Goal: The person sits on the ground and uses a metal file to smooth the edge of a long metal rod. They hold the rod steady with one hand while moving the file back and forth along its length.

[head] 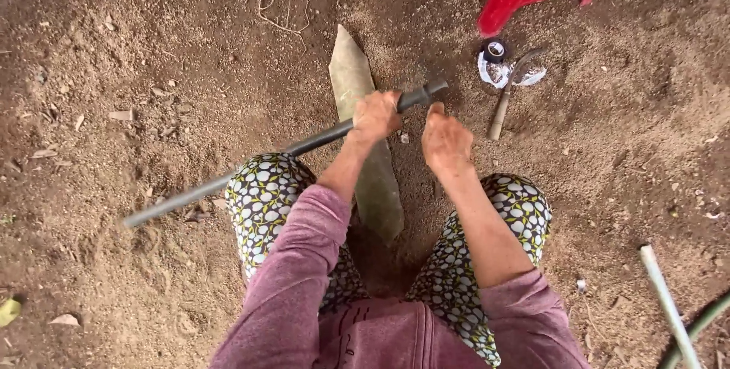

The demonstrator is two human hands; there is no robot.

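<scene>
Dark rod (304,144) lies across the knee, left hand (374,116) clenched around it for steadiness, right hand (445,141) closed loosely beside its tip.

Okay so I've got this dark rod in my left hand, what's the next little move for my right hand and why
Probably close the right hand onto the rod's near end. The left hand grips it alone just short of that tip, the long part slants away over the dirt, and the right hand sits beside it without holding it.
</scene>
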